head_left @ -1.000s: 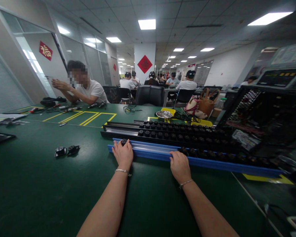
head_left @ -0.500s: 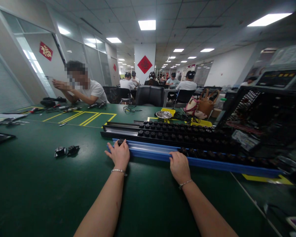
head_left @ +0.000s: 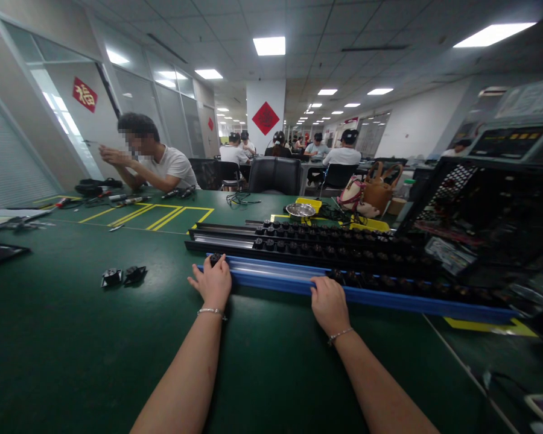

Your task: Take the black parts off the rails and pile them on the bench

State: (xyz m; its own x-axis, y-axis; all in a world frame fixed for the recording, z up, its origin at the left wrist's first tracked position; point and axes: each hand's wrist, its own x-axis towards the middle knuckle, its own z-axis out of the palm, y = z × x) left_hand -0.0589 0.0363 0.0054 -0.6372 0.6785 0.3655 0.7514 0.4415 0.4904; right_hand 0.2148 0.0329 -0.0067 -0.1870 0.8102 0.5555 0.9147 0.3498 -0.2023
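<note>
Several black parts [head_left: 402, 285] in blue rail [head_left: 271, 272]

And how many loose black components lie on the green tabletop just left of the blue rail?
2: left component and right component, side by side, left of the left hand.

Left hand [head_left: 213, 283] has been shifted leftward along the blue rail [head_left: 271, 275], toward its left end. Black part [head_left: 215, 258] at its fingers has been carried along the same way. Outer fingers have been spread wider, past the rail's near edge. Bracelet [head_left: 212, 311] and forearm have been swung left too. Gap to right hand [head_left: 330, 304] has been widened, with more bare rail exposed. Across the table, co-worker's head [head_left: 140, 128] has been brought nearer the raised hands [head_left: 114, 156].
</note>
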